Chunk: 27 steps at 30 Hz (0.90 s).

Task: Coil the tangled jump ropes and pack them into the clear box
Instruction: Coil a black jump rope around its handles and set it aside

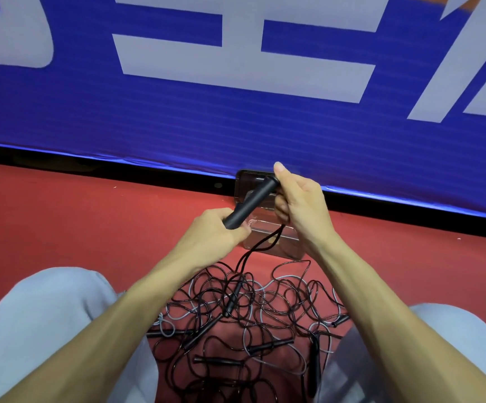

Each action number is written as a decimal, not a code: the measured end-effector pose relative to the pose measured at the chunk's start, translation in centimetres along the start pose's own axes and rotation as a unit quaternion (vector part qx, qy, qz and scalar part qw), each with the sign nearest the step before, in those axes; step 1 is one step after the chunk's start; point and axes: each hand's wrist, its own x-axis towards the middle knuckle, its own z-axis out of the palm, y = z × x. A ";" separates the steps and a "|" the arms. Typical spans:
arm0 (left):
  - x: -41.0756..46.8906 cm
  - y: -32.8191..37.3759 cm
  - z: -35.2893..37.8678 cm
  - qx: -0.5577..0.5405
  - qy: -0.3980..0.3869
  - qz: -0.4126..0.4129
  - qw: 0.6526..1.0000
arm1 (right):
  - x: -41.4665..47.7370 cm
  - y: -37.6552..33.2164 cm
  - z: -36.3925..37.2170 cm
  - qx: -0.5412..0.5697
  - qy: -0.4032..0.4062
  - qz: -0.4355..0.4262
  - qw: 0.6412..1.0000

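Fingers (280, 211) of the left hand (212, 231) and right hand (300, 199) grip the black cylindrical rope handle (250, 202). To my eye, the trailing black cord (244, 258) should be wound evenly and eased gently out of the tangled rope pile (236, 315).

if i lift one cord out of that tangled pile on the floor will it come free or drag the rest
Probably drags others along: cords in the pile loop through each other many times. Likely floppy: the cord hanging from the held handle sags limply. Loose handles in the pile may snag.
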 end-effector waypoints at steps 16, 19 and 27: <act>-0.2 1.0 -2.2 -0.440 0.027 0.085 0.893 | -0.8 1.9 1.4 -0.298 -0.280 -0.021 0.912; 0.0 1.1 -2.9 -0.420 0.077 0.052 0.903 | -1.1 2.1 1.8 -0.383 -0.339 0.005 0.859; 0.5 1.0 -3.1 -0.490 0.012 -0.047 0.870 | -1.5 0.9 1.1 -0.402 -0.430 0.108 0.801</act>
